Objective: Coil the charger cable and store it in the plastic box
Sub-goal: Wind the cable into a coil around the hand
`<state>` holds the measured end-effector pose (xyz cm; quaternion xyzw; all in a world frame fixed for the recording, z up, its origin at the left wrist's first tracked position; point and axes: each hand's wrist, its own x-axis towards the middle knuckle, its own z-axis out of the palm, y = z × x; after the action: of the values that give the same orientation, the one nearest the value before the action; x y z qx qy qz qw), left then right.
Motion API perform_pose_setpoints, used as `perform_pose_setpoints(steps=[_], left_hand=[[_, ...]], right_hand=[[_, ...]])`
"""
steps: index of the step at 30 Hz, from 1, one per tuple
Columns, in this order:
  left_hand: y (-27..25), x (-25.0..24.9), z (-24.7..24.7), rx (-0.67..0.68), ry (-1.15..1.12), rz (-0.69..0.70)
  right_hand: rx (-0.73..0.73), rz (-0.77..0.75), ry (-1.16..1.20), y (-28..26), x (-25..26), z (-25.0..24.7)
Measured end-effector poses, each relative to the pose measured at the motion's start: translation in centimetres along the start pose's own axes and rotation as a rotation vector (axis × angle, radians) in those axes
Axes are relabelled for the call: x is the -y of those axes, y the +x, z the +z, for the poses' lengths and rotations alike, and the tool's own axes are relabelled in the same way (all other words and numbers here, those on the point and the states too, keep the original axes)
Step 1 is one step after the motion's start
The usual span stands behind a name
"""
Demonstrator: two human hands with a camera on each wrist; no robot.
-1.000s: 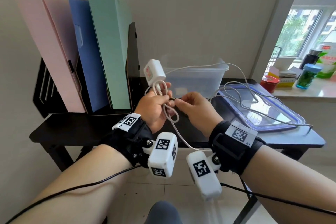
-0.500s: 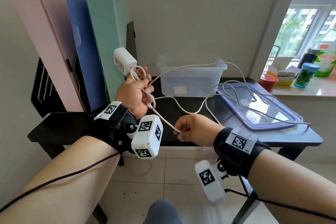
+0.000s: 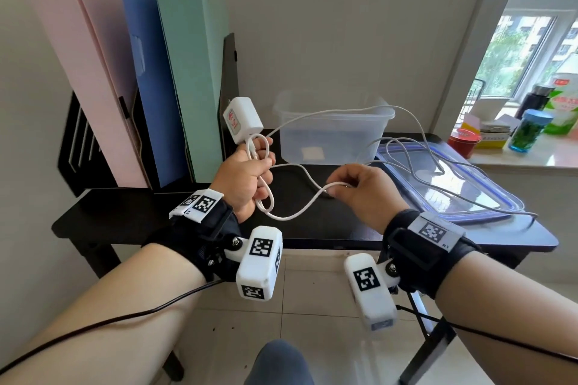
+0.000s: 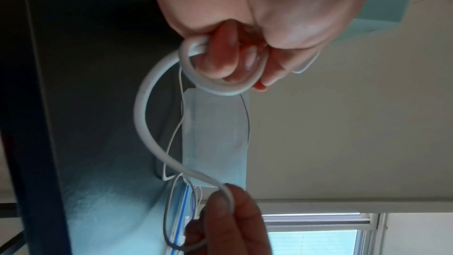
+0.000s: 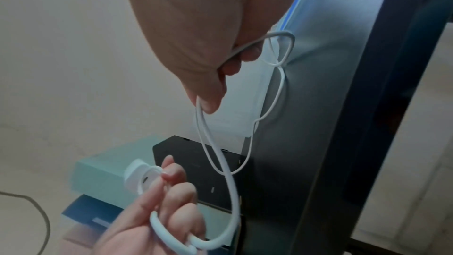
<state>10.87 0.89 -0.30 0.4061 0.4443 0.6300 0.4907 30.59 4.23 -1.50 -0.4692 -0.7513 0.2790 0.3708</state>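
My left hand (image 3: 247, 178) grips a few small loops of the white charger cable (image 3: 294, 216), with the white plug block (image 3: 242, 119) sticking up above the fist. In the left wrist view the loops (image 4: 220, 86) wrap around my curled fingers. My right hand (image 3: 359, 187) pinches the cable a short way to the right, above the black table (image 3: 312, 228). The rest of the cable (image 3: 416, 122) trails over the clear plastic box (image 3: 331, 131) and across its blue-rimmed lid (image 3: 469, 194). In the right wrist view the cable (image 5: 230, 177) sags between both hands.
A black file rack (image 3: 81, 141) with pink, blue and green folders (image 3: 187, 78) stands at the table's left. The box lid lies at the right. Jars and bottles (image 3: 528, 131) sit on the windowsill beyond the right edge. Tiled floor lies below.
My left hand dropped from near the folders back toward the table middle with the plug. My right hand slid up and right along the cable, which now sags between the hands.
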Motion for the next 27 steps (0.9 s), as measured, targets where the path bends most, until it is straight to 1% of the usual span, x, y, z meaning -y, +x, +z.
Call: perform_pose_setpoints(steps=[5, 10, 14, 17, 20, 22, 23, 27], left_hand=[[-0.8, 1.1, 1.0, 0.069, 0.054, -0.021], [-1.5, 2.1, 2.4, 0.159, 0.154, -0.029], [-2.0, 2.4, 3.5, 0.244, 0.122, -0.03], [-1.8, 2.7, 3.7, 0.236, 0.127, -0.024], [-1.5, 3.0, 4.0, 0.172, 0.109, -0.051], [-1.4, 3.0, 4.1, 0.111, 0.079, -0.087], [-1.4, 3.1, 4.1, 0.082, 0.072, -0.097], [-1.3, 3.5, 3.8, -0.001, 0.142, -0.082]], right_hand=[[0.015, 0.046, 0.233, 0.4, 1.5, -0.1], [-0.07, 0.169, 0.431, 1.2, 3.2, 0.6], [-0.032, 0.211, 0.617, 1.1, 4.1, 1.4], [-0.001, 0.223, 0.739, 0.9, 4.4, 1.4], [0.019, 0.22, 0.805, 0.8, 4.5, 1.5], [0.013, 0.212, 0.772, 0.9, 4.4, 1.7], [0.002, 0.2, 0.703, 0.9, 4.3, 1.7], [-0.074, 0.103, 0.267, 1.0, 3.4, 1.5]])
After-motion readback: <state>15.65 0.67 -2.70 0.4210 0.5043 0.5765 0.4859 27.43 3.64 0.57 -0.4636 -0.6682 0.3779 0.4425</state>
